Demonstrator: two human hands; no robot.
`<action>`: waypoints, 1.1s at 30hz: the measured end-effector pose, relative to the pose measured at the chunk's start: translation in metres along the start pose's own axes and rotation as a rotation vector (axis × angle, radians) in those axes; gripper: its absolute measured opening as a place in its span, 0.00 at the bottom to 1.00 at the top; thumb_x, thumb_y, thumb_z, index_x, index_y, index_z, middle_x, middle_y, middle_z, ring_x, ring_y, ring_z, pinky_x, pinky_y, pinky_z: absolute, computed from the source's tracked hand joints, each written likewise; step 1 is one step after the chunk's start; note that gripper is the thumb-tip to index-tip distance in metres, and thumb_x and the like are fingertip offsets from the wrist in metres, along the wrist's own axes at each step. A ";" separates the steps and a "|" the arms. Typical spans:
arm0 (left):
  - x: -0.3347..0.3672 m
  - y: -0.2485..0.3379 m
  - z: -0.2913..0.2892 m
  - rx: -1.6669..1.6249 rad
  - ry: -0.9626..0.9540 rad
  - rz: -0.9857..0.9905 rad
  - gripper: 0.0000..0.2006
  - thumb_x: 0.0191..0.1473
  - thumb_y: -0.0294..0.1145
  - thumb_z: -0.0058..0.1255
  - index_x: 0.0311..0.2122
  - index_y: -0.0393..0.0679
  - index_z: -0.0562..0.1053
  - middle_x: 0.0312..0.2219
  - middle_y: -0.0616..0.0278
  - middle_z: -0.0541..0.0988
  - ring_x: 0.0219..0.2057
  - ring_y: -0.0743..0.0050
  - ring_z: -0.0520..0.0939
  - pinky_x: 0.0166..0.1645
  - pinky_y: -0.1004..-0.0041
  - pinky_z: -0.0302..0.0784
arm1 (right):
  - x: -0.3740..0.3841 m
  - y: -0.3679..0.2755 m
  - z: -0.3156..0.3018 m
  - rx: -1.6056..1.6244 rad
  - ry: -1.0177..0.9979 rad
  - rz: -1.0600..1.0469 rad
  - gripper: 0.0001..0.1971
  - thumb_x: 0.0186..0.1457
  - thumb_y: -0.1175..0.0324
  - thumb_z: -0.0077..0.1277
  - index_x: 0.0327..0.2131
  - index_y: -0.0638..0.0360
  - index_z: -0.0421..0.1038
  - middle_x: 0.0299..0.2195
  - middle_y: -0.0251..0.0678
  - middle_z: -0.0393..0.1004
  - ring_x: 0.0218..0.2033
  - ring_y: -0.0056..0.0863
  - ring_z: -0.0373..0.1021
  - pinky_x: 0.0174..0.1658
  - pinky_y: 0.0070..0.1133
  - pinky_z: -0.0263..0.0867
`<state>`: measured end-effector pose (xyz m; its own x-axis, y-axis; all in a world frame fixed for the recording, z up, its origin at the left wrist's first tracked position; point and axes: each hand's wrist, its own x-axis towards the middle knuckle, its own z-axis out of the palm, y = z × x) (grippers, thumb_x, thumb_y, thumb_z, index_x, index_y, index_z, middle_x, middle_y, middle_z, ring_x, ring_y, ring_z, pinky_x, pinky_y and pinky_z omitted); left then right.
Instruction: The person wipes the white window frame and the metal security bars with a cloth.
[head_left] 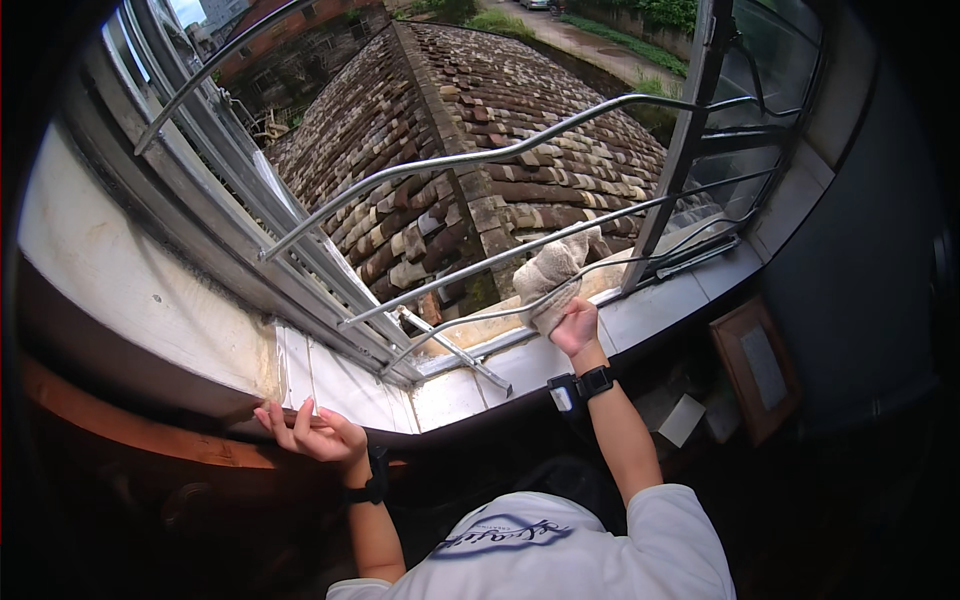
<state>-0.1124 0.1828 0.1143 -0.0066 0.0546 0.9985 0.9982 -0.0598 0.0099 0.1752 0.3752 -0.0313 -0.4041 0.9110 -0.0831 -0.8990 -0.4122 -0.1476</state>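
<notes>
My right hand (575, 327) is closed around a light beige cloth (552, 275) at the open window. The cloth passes by the lowest metal bar (480, 317) and hangs over the window's outer ledge. My left hand (314, 436) is lower and to the left, palm up with fingers loosely curled and apart, by the edge of the white tiled sill (456, 398). Nothing shows in that hand. A metal window stay (462, 357) sticks out over the sill between my two hands.
Several bent metal bars (440, 166) cross the opening. A glazed window sash (690, 150) stands swung open at right; sliding frames (255, 215) line the left. Beyond lies a tiled roof (560, 150). A wooden picture frame (753, 370) and a white box (682, 420) sit below the sill.
</notes>
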 end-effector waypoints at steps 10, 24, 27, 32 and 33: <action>-0.001 0.001 -0.004 0.015 -0.027 -0.019 0.07 0.48 0.25 0.37 0.31 0.36 0.67 0.47 0.47 0.61 0.55 0.45 0.55 0.57 0.50 0.46 | -0.003 0.142 0.019 0.002 0.018 0.468 0.23 0.35 0.80 0.37 0.42 0.73 0.59 0.43 0.46 0.64 0.45 0.39 0.62 0.51 0.32 0.57; -0.001 0.003 -0.008 0.045 -0.057 -0.028 0.08 0.46 0.23 0.35 0.27 0.36 0.69 0.48 0.44 0.61 0.54 0.43 0.56 0.57 0.49 0.47 | -0.031 0.014 -0.006 -0.228 0.251 0.130 0.16 0.39 0.77 0.37 0.37 0.70 0.63 0.38 0.44 0.68 0.40 0.37 0.65 0.49 0.31 0.59; 0.000 0.004 -0.006 0.048 -0.067 -0.024 0.08 0.46 0.23 0.35 0.26 0.36 0.69 0.48 0.44 0.60 0.54 0.43 0.56 0.57 0.49 0.47 | -0.060 -0.017 -0.010 -0.239 0.305 -0.035 0.17 0.38 0.77 0.38 0.37 0.68 0.63 0.38 0.41 0.68 0.41 0.36 0.65 0.50 0.27 0.58; 0.000 0.001 -0.005 0.077 -0.056 -0.003 0.10 0.49 0.28 0.35 0.26 0.36 0.69 0.48 0.41 0.60 0.54 0.43 0.55 0.58 0.48 0.44 | -0.101 -0.034 0.063 -0.617 0.125 -0.369 0.19 0.47 0.76 0.38 0.46 0.65 0.60 0.42 0.39 0.66 0.44 0.31 0.63 0.49 0.25 0.58; 0.000 0.000 -0.005 0.078 -0.056 -0.003 0.10 0.49 0.28 0.35 0.26 0.36 0.69 0.48 0.41 0.60 0.54 0.43 0.55 0.58 0.48 0.44 | -0.102 -0.043 0.072 -0.791 0.073 -0.439 0.18 0.50 0.74 0.40 0.47 0.65 0.59 0.44 0.39 0.65 0.46 0.30 0.62 0.51 0.25 0.56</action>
<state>-0.1125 0.1777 0.1147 -0.0080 0.1105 0.9938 0.9998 0.0181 0.0060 0.2433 0.3008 0.0542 -0.0164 0.9965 0.0816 -0.5807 0.0569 -0.8121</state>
